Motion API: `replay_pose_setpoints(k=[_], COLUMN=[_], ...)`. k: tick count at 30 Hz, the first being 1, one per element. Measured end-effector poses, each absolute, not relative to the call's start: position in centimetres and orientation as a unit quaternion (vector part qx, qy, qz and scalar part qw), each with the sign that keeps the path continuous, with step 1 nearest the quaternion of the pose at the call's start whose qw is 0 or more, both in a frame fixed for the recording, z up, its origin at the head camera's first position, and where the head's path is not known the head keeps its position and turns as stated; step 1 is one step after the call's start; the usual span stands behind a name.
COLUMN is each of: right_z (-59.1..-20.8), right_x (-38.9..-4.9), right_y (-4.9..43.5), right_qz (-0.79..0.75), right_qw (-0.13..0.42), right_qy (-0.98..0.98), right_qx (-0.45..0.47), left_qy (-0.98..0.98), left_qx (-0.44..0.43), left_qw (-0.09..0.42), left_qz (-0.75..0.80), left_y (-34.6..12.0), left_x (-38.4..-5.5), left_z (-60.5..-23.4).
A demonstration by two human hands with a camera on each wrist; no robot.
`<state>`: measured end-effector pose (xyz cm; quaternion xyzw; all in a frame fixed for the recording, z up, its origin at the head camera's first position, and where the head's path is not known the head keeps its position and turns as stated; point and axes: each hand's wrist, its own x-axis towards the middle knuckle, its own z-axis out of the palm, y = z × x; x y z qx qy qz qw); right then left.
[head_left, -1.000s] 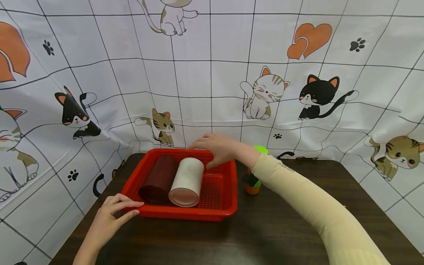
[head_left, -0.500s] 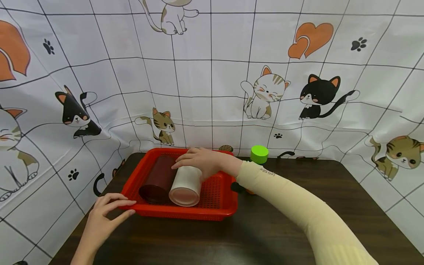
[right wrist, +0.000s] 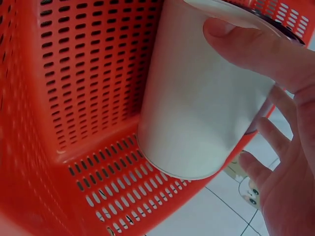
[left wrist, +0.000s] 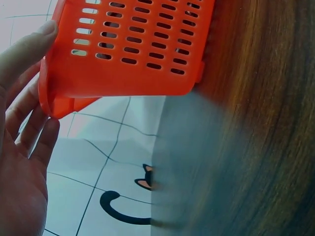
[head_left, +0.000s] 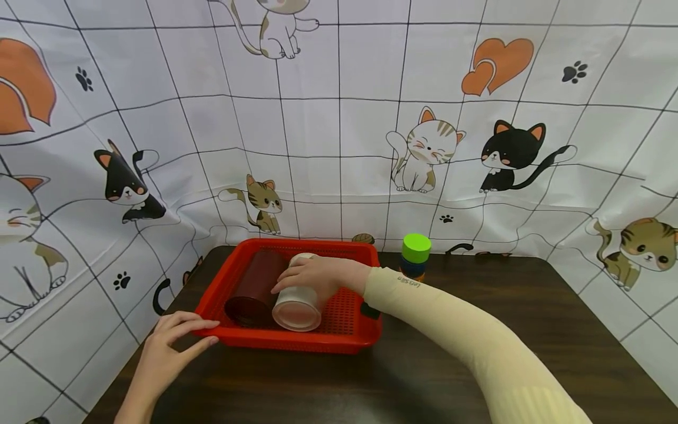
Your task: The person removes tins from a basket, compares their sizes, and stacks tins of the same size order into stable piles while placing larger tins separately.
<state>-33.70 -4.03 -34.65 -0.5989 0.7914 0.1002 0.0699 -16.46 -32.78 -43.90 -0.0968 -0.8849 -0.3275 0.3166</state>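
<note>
Inside the red plastic basket (head_left: 296, 340), a white cylindrical can (head_left: 296, 316) lies on its side, with a dark brown cylinder (head_left: 254, 291) at its left. My right hand (head_left: 318, 277) reaches over the white can and grips it; in the right wrist view the thumb presses one side and the fingers (right wrist: 275, 137) go round the other. At the basket's front left corner, my left hand (head_left: 166, 347) pinches the rim. The left wrist view has the thumb (left wrist: 29, 49) on one face of the rim and the fingers behind it.
A small cylinder with a bright green top (head_left: 416, 248) and blue and orange below stands right of the basket, partly behind the right sleeve (head_left: 450, 321). A white curtain (head_left: 339, 129) printed with cats hangs behind the dark wooden table (head_left: 254, 383).
My right hand has come down and forward from beyond the white can to close round it. The left hand stays at the basket corner, and the basket has barely moved.
</note>
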Motion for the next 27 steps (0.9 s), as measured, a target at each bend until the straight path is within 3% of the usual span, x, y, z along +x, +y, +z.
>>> replay_pose_setpoints(k=[5, 19, 27], right_z=[-35.5, -36.1, -36.8], right_x=[-33.5, -32.7, -33.3], right_y=[-4.3, -4.6, -4.7], right_qz=[0.117, 0.215, 0.203], right_qw=[0.081, 0.01, 0.068], right_qy=[0.79, 0.811, 0.816], right_qx=[-0.596, -0.544, -0.537], left_qy=[-0.888, -0.88, -0.881], left_qx=[-0.097, -0.135, -0.137], left_qw=[0.312, 0.324, 0.314], left_qz=[-0.325, -0.319, -0.326], left_y=[-32.7, -32.8, -32.8], left_x=[-16.2, -16.4, -16.5], left_z=[-43.9, -43.8, -43.7])
